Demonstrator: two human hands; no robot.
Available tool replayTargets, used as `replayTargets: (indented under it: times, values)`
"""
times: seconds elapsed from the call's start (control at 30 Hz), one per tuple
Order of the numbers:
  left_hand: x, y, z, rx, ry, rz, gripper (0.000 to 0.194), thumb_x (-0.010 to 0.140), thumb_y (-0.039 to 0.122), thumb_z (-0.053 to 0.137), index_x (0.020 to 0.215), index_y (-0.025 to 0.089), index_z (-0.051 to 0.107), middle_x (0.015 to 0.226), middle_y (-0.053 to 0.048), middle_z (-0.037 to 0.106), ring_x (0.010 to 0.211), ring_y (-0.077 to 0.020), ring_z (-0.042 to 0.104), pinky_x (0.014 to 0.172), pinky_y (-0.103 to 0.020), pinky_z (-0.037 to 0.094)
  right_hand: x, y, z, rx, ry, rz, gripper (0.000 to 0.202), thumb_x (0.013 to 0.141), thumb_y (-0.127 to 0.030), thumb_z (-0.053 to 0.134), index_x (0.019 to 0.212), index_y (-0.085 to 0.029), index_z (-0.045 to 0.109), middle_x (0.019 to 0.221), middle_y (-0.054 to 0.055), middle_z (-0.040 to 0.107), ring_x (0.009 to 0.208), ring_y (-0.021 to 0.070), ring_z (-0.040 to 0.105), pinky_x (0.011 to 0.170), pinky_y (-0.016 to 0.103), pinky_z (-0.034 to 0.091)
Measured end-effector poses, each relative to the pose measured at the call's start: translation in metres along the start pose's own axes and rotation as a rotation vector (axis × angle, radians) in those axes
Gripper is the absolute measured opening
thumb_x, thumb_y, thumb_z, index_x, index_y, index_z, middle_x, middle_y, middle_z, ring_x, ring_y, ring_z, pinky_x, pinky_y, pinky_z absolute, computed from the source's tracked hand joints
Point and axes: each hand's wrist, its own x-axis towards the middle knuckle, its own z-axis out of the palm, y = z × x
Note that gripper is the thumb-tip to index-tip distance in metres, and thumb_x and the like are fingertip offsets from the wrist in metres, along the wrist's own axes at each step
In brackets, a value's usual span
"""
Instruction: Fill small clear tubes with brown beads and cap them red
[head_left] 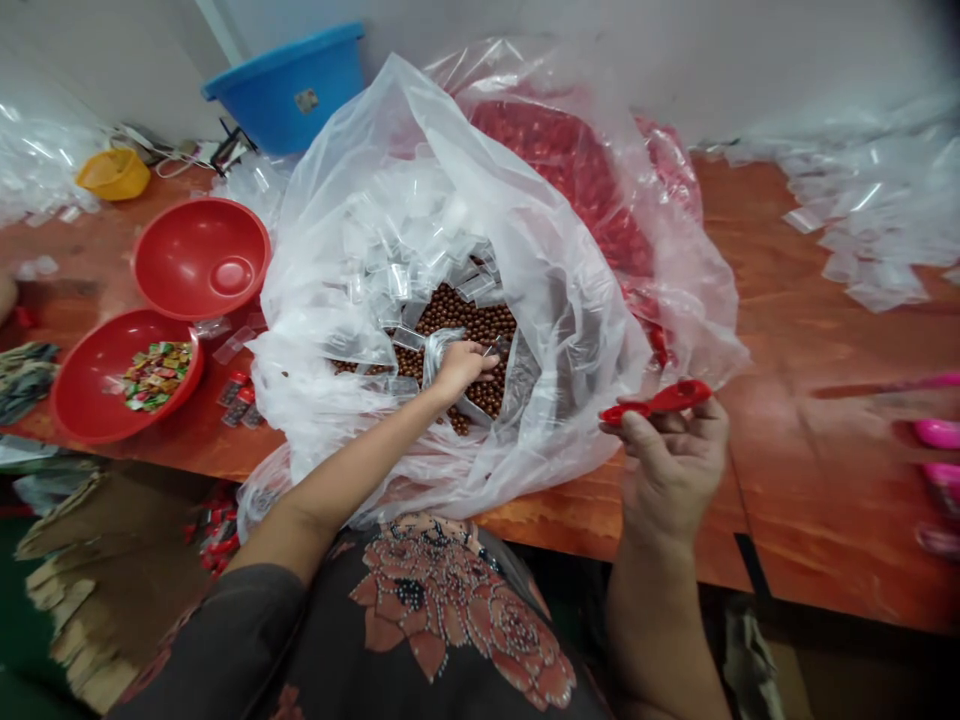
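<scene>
My left hand (466,370) reaches into a big translucent plastic bag (570,330), over a heap of small round brown balls (480,322). Its fingers are pinched together on what looks like a small clear plastic piece (496,346); its exact shape is hard to make out. Many clear plastic cases (397,280) lie in the bag behind and beside the balls. At the bag's right, above the table edge, my right hand (671,455) grips a long red plastic piece (660,400) between thumb and fingers.
Behind stands another bag of red pieces (555,160) and a blue tub (292,90). Two red bowls (202,225) sit at left, one with colourful small packets (156,376). Clear cases (885,200) are piled at right; pink objects (937,433) lie at the right edge.
</scene>
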Motion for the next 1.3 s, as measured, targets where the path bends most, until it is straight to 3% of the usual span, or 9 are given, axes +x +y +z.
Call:
replayTargets:
  times: [0.1, 0.3, 0.5, 0.6, 0.67, 0.8, 0.9, 1.03, 1.3]
  values:
    - [-0.001, -0.002, 0.005, -0.098, -0.017, -0.024, 0.029, 0.068, 0.013, 0.082, 0.064, 0.012, 0.054, 0.067, 0.002, 0.057, 0.062, -0.0066, 0.057, 0.073, -0.027, 0.059, -0.012, 0.003, 0.005, 0.021, -0.064, 0.067, 0.057, 0.064, -0.02, 0.084, 0.114, -0.025, 0.057, 0.088, -0.003, 0.071, 0.072, 0.0121, 0.069, 0.067, 0.029, 0.061]
    - [-0.003, -0.005, 0.002, -0.287, -0.093, -0.05, 0.023, 0.072, 0.009, 0.079, 0.081, 0.012, 0.058, 0.081, -0.001, 0.065, 0.072, -0.0083, 0.063, 0.083, -0.031, 0.058, -0.019, 0.012, 0.018, 0.049, -0.152, 0.196, 0.028, 0.065, -0.024, 0.084, 0.083, -0.017, 0.063, 0.087, 0.001, 0.071, 0.072, 0.0118, 0.069, 0.063, 0.024, 0.059]
    - [-0.016, -0.001, -0.015, -0.303, -0.171, 0.034, 0.028, 0.072, 0.016, 0.078, 0.093, 0.015, 0.059, 0.09, -0.001, 0.067, 0.081, -0.0103, 0.064, 0.078, -0.03, 0.059, -0.015, 0.013, 0.032, 0.073, -0.19, 0.207, 0.032, 0.067, -0.026, 0.083, 0.09, -0.02, 0.061, 0.089, -0.003, 0.065, 0.071, 0.0091, 0.068, 0.066, 0.024, 0.06]
    - [-0.034, 0.003, -0.028, -0.289, -0.21, 0.116, 0.043, 0.068, 0.023, 0.082, 0.105, 0.018, 0.059, 0.094, -0.002, 0.067, 0.085, -0.0119, 0.065, 0.077, -0.029, 0.058, -0.01, 0.011, 0.04, 0.084, -0.198, 0.204, 0.038, 0.066, -0.024, 0.083, 0.096, -0.023, 0.06, 0.089, -0.005, 0.064, 0.077, 0.0096, 0.069, 0.071, 0.025, 0.061]
    - [-0.049, 0.006, -0.036, -0.276, -0.213, 0.171, 0.064, 0.067, 0.024, 0.082, 0.125, 0.022, 0.054, 0.09, 0.0, 0.067, 0.081, -0.0122, 0.066, 0.077, -0.029, 0.058, -0.006, 0.01, 0.046, 0.087, -0.226, 0.217, 0.036, 0.066, -0.026, 0.083, 0.094, -0.022, 0.061, 0.085, -0.004, 0.066, 0.076, 0.0104, 0.07, 0.071, 0.025, 0.06]
    - [-0.076, 0.011, -0.048, -0.237, -0.259, 0.216, 0.097, 0.069, 0.026, 0.081, 0.152, 0.029, 0.031, 0.08, 0.003, 0.066, 0.073, -0.0132, 0.067, 0.075, -0.031, 0.059, -0.001, 0.006, 0.062, 0.104, -0.31, 0.283, 0.033, 0.072, -0.036, 0.08, 0.096, -0.022, 0.063, 0.072, -0.005, 0.065, 0.059, 0.008, 0.064, 0.051, 0.018, 0.052]
    - [-0.088, 0.011, -0.053, -0.236, -0.335, 0.173, 0.089, 0.069, 0.029, 0.082, 0.148, 0.023, 0.042, 0.092, -0.004, 0.072, 0.078, -0.0164, 0.069, 0.075, -0.032, 0.059, -0.001, 0.001, 0.072, 0.149, -0.383, 0.373, 0.036, 0.075, -0.045, 0.077, 0.102, -0.025, 0.064, 0.07, -0.006, 0.062, 0.052, 0.0059, 0.056, 0.041, 0.015, 0.041]
    - [-0.097, 0.006, -0.059, -0.297, -0.381, 0.133, 0.076, 0.07, 0.028, 0.081, 0.14, 0.021, 0.054, 0.109, -0.009, 0.073, 0.087, -0.0193, 0.07, 0.078, -0.034, 0.059, -0.005, 0.001, 0.077, 0.194, -0.431, 0.451, 0.042, 0.073, -0.054, 0.075, 0.103, -0.025, 0.067, 0.074, -0.004, 0.064, 0.056, 0.0072, 0.058, 0.043, 0.018, 0.044]
    - [-0.103, -0.002, -0.065, -0.313, -0.369, 0.099, 0.069, 0.067, 0.021, 0.082, 0.132, 0.019, 0.059, 0.101, -0.009, 0.074, 0.087, -0.0185, 0.07, 0.078, -0.033, 0.059, -0.011, 0.008, 0.08, 0.072, -0.445, 0.292, 0.029, 0.081, -0.042, 0.07, 0.105, -0.027, 0.064, 0.087, -0.002, 0.071, 0.079, 0.0111, 0.068, 0.068, 0.024, 0.053]
